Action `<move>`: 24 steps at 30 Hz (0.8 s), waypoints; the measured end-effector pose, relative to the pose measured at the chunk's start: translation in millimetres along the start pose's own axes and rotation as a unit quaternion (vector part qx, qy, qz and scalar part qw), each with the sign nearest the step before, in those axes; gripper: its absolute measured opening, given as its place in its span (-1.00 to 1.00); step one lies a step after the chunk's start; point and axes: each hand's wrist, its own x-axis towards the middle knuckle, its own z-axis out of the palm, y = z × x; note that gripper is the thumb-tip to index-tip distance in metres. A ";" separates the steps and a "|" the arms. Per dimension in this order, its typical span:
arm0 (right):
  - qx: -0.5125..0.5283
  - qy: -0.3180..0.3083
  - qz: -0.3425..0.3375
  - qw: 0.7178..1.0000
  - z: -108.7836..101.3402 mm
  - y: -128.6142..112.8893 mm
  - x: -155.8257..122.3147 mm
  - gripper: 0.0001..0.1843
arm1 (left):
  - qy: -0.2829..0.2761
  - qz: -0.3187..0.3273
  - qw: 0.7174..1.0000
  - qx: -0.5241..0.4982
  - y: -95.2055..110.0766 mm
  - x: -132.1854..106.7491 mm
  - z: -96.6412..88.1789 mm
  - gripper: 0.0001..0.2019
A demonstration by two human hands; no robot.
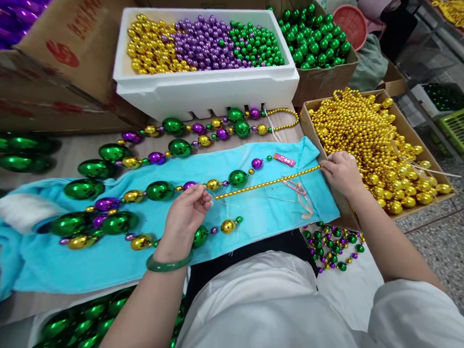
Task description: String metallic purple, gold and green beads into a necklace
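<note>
A straight strand of small gold beads (268, 183) stretches between my two hands above a turquoise towel (261, 212). My right hand (340, 169) pinches its far end beside the gold bead box. Near the other end, my left hand (188, 208), a green bangle on its wrist, has its fingers pinched together at a thin clear thread (213, 195). Strung large beads in green (160, 190), purple and gold curve over the towel, partly behind my left hand. A pink safety pin (294, 187) and a small pink label (284, 160) lie on the towel.
A white foam box (206, 89) of gold, purple and green beads stands at the back. Beside it is a carton of green beads (311, 38). At right sits a carton of gold beads (348, 130). A finished-looking necklace (217, 128) lies behind the towel.
</note>
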 end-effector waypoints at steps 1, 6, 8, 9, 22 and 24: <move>0.007 0.001 -0.009 1.000 -1.4 -4.9 1.9 -0.71 | 0.001 0.004 1.000 -0.001 -0.4 -1.5 1.4 -0.94; 0.052 -0.047 -0.078 0.994 -3.1 -31.2 8.3 -0.73 | -0.001 0.007 1.000 -0.024 -3.2 -9.4 8.5 -0.92; 0.056 -0.060 -0.069 0.994 1.0 -33.4 9.3 -0.73 | 0.007 0.012 0.999 -0.033 -3.6 -9.8 7.2 -0.92; 0.055 -0.061 -0.056 0.995 3.5 -31.7 9.5 -0.72 | 0.014 0.016 0.999 -0.038 -3.7 -9.3 5.5 -0.93; 0.220 -0.089 -0.031 0.971 -8.8 5.7 6.9 -0.73 | 0.043 0.030 0.997 -0.058 -8.5 -1.1 -2.9 -0.91; 0.267 -0.086 -0.007 0.960 -15.5 9.6 4.9 -0.75 | 0.020 0.029 0.999 0.000 -11.2 -1.6 -5.1 -0.94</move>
